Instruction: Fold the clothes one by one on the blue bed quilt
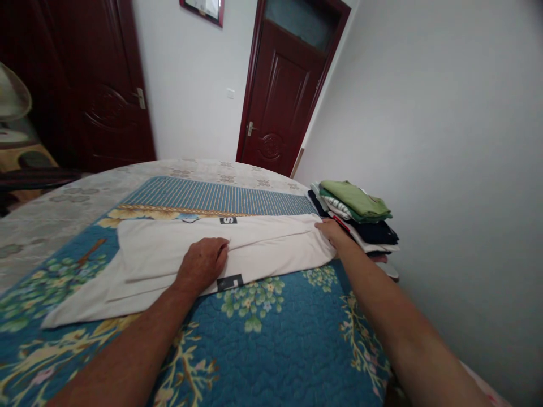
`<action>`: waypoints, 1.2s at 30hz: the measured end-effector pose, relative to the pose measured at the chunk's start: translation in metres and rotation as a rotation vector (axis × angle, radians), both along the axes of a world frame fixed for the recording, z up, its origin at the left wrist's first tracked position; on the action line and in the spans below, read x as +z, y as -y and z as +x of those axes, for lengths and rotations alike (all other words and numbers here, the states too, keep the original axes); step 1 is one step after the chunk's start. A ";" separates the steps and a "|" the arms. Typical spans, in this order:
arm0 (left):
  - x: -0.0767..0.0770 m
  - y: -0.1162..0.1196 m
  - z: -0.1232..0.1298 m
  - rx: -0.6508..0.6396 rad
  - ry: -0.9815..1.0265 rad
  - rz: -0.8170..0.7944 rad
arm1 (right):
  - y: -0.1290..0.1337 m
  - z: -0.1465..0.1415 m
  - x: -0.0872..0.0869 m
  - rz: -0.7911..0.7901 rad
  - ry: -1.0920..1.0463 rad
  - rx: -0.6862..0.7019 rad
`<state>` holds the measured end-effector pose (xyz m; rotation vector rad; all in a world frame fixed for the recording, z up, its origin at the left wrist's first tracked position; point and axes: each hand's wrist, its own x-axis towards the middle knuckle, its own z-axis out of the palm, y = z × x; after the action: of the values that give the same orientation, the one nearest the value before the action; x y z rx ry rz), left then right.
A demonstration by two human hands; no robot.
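Observation:
A white garment (271, 249) lies lengthwise across a blue floral quilted cloth (292, 328), partly folded, with dark printed patches at its upper and lower edges. Its left end spreads into a pointed corner. My left hand (203, 261) rests on the middle of the garment, fingers curled and pinching a bit of the fabric. At the garment's right end, my right hand (331, 230) grips the edge between thumb and fingers.
Beyond the right hand stands a stack of folded clothes (356, 200), green on top, near the white wall. A patterned tablecloth (72, 198) shows around the quilted cloth. Dark red doors (282, 96) and a fan (12, 93) stand behind.

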<state>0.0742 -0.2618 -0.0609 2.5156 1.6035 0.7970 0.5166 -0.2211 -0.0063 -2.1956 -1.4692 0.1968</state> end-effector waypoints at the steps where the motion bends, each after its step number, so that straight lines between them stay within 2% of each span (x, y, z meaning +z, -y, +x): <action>1: 0.000 0.000 0.000 0.001 0.002 0.001 | -0.002 -0.007 0.005 -0.002 0.026 0.011; 5: -0.001 -0.001 0.000 0.014 -0.005 -0.003 | -0.007 -0.054 0.024 0.022 0.172 0.112; 7: -0.001 0.000 -0.001 0.015 -0.013 -0.002 | -0.005 -0.088 0.025 0.037 0.243 0.183; 9: 0.000 0.001 -0.001 0.010 -0.013 -0.001 | 0.000 -0.125 0.017 0.020 0.308 0.249; 11: 0.001 0.002 -0.001 0.005 -0.005 -0.003 | 0.007 -0.161 0.002 -0.041 0.360 0.296; 15: 0.000 0.002 -0.002 -0.009 0.015 0.011 | 0.020 -0.207 -0.029 -0.128 0.393 0.272; 18: -0.002 0.001 -0.002 -0.025 0.023 0.034 | 0.025 -0.213 -0.034 -0.112 0.396 0.260; 24: -0.002 0.000 -0.003 -0.038 0.005 0.048 | 0.028 -0.206 -0.026 -0.136 0.437 0.361; 28: -0.002 0.001 -0.004 -0.041 0.000 0.050 | 0.025 -0.210 -0.023 -0.137 0.430 0.351; 33: -0.002 0.002 -0.004 -0.031 0.011 0.061 | 0.018 -0.222 -0.014 -0.102 0.366 0.319; 36: -0.001 0.003 -0.003 -0.032 0.006 0.055 | 0.017 -0.237 -0.017 -0.093 0.334 0.347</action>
<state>0.0709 -0.2647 -0.0617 2.5668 1.5566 0.8555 0.2801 -0.2381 -0.0232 -2.1019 -2.0625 0.0108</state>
